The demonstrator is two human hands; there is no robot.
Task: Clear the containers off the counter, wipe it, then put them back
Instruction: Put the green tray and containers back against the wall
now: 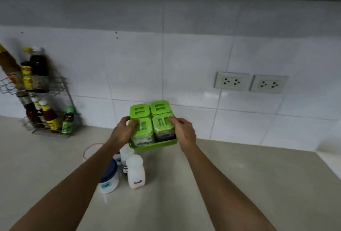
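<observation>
1 head camera, looking forward and down over my arms.

I am wearing the only camera on my head, and it is facing the tiled wall (184, 68) while tilting down onto the counter (230, 184). It is sitting close enough that both my forearms are running in from the bottom edge, and its wide angle is bending the wall sockets (231, 81) at right and the wire rack (46, 101) at far left. No 2nd view is sharing this scene.

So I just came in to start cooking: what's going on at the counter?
A person grips a green tray of four green-lidded jars with both hands, left hand and right hand on opposite sides, near the tiled wall. A salt bottle and a blue-lidded tub stand on the counter in front.
</observation>
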